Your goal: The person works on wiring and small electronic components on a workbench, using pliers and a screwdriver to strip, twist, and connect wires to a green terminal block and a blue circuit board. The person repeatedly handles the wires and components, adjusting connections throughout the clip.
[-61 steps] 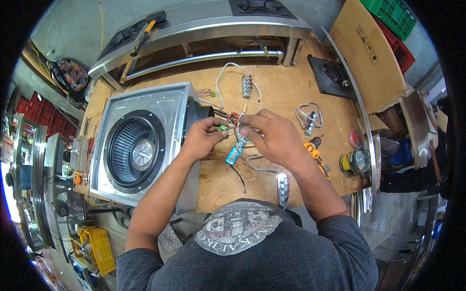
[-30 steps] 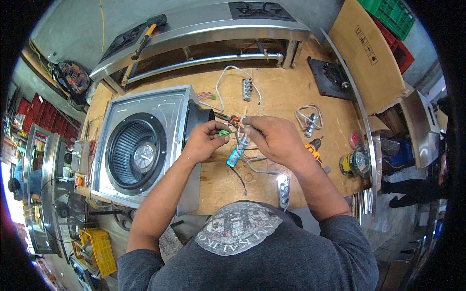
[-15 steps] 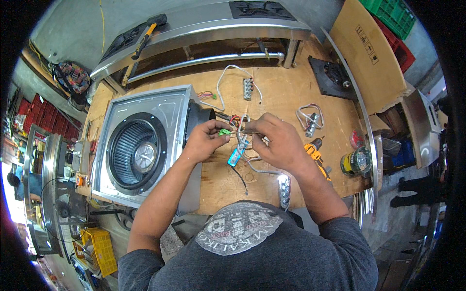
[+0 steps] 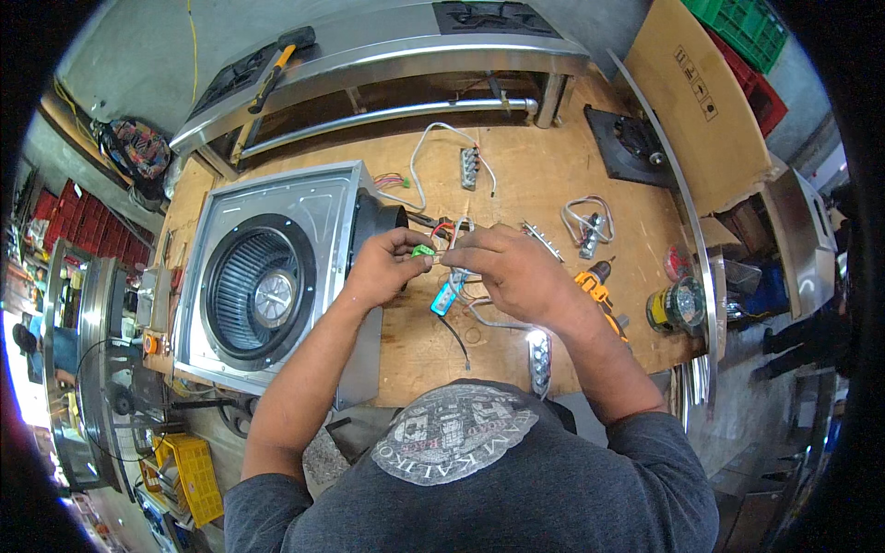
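Observation:
My left hand (image 4: pixel 387 267) pinches a small green connector (image 4: pixel 423 250) beside the black motor housing of a grey metal blower unit (image 4: pixel 267 276) with a round fan wheel. My right hand (image 4: pixel 512 272) holds a bundle of thin coloured wires (image 4: pixel 454 230) close to that connector. Below my fingers hangs a small blue part (image 4: pixel 445 298), with a black wire trailing toward me. Both hands meet above the wooden bench (image 4: pixel 516 184).
On the bench lie a white cable with a terminal block (image 4: pixel 468 166), a coiled grey cable (image 4: pixel 587 221), an orange tool (image 4: pixel 597 281), a tape roll (image 4: pixel 680 304), a black square part (image 4: pixel 636 147) and a metal strip (image 4: pixel 539 355). A hammer (image 4: pixel 281 60) rests on the steel frame behind. Cardboard (image 4: pixel 701 92) leans at right.
My hands have stayed together over the wires, shifting only slightly. The blue part still hangs below them. The blower has not moved.

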Motion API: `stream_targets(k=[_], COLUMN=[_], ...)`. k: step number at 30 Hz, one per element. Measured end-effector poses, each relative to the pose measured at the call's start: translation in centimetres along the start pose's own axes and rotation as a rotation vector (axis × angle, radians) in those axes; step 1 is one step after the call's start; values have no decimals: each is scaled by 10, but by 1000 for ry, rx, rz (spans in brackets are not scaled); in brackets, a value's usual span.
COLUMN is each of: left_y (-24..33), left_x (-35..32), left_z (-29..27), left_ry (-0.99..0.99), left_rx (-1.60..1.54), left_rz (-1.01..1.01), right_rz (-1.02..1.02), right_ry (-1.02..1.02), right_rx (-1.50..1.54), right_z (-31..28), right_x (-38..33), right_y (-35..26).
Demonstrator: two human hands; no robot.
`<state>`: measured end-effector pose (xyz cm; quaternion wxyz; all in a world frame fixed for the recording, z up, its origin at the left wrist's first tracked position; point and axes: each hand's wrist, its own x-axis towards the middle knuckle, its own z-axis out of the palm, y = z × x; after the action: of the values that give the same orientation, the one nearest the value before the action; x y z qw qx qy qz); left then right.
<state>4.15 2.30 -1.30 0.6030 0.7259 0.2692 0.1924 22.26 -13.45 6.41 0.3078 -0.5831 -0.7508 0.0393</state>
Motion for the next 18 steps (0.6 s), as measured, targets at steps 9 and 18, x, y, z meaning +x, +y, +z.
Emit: stream_targets(k=[9,18], left_y=[0,-6], left_x=[0,-1], left_z=[-1,-2], left_ry=[-5,-3], left_rx=[-17,-29], left_rz=[17,30], right_rz=[168,240], right_ry=[-22,-124], right_rx=[-10,26], right_z=[1,-15], right_x=[-1,6], right_y=[3,-10])
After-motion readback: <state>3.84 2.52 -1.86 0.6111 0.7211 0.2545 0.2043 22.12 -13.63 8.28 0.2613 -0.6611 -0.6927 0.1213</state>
